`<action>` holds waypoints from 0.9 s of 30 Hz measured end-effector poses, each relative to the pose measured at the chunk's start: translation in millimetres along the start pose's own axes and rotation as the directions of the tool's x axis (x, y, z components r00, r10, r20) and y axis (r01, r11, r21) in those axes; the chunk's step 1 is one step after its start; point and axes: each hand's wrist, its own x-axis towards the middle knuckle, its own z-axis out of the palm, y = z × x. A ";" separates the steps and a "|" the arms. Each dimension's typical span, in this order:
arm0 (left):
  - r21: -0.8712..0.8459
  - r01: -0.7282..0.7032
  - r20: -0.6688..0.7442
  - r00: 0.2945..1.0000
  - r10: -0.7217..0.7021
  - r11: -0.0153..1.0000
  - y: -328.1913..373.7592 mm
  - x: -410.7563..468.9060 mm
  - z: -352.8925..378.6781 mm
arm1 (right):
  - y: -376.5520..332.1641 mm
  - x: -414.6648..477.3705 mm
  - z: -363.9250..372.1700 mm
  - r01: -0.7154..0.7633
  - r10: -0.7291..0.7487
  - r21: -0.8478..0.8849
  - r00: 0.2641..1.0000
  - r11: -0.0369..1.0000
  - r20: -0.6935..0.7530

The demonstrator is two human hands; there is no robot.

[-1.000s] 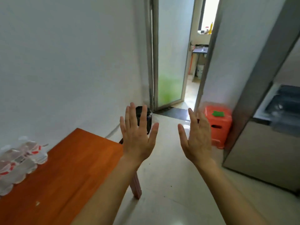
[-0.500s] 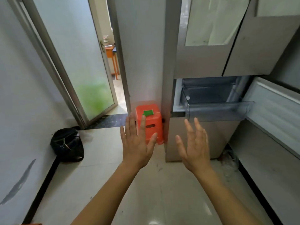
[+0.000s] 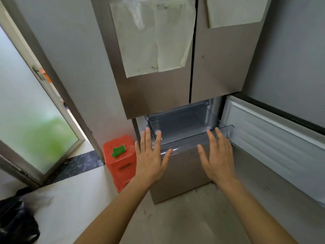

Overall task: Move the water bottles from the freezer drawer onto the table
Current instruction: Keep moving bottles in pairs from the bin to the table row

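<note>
The freezer drawer (image 3: 186, 136), a clear plastic bin, stands pulled out under the grey fridge doors (image 3: 158, 81). I see no water bottles inside it from this angle. My left hand (image 3: 151, 155) is held out flat with fingers spread, just in front of the drawer's left front corner. My right hand (image 3: 217, 155) is also flat and spread, in front of the drawer's right part. Both hands hold nothing. The table and the bottles on it are out of view.
The freezer door (image 3: 274, 143) hangs swung out to the right. An orange plastic stool (image 3: 121, 162) with a green piece on top stands left of the fridge. A black bag (image 3: 15, 222) lies on the floor at lower left. A frosted glass door (image 3: 29, 124) is at left.
The view has swung right from the table with bottles to the fridge and drawn closer. Both hands stay flat and empty, now just in front of the pulled-out drawer.
</note>
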 end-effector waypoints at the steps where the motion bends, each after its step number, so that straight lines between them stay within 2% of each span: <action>1: 0.011 0.016 -0.003 1.000 -0.016 1.000 4.8 14.0 9.3 | 12.3 15.8 8.1 0.011 -0.011 0.009 1.000 1.000 0.014; 6: -0.008 0.205 0.019 0.979 -0.204 0.979 27.0 67.7 51.0 | 64.5 91.9 46.1 0.080 -0.085 0.032 0.978 0.996 0.188; 11: -0.020 0.387 0.088 0.919 -0.383 0.922 34.0 104.4 82.7 | 94.6 154.2 77.4 0.191 -0.203 0.070 0.891 0.979 0.407; 14: 0.002 0.450 0.120 0.887 -0.446 0.893 33.1 110.9 97.5 | 97.3 176.7 102.3 0.232 -0.247 0.093 0.836 0.968 0.491; 18: 0.023 0.464 0.174 0.871 -0.460 0.886 21.0 126.8 119.9 | 83.7 197.3 128.7 0.220 -0.269 0.155 0.761 0.963 0.590; 21: -0.020 0.462 0.253 0.860 -0.443 0.886 4.9 137.0 137.4 | 70.3 212.6 150.3 0.076 -0.194 0.199 0.702 0.977 0.686; 23: -0.046 0.474 0.318 0.841 -0.437 0.879 -3.0 138.4 145.0 | 59.8 222.5 171.4 -0.144 -0.086 0.241 0.664 0.960 0.743; 25: -0.082 0.485 0.374 0.825 -0.424 0.871 -7.3 137.5 149.8 | 43.2 231.6 195.3 -0.411 0.019 0.284 0.596 0.866 0.803; 27: -0.115 0.470 0.373 0.837 -0.401 0.875 -8.2 136.5 149.9 | 25.6 239.0 219.3 -0.601 0.076 0.309 0.528 0.737 0.846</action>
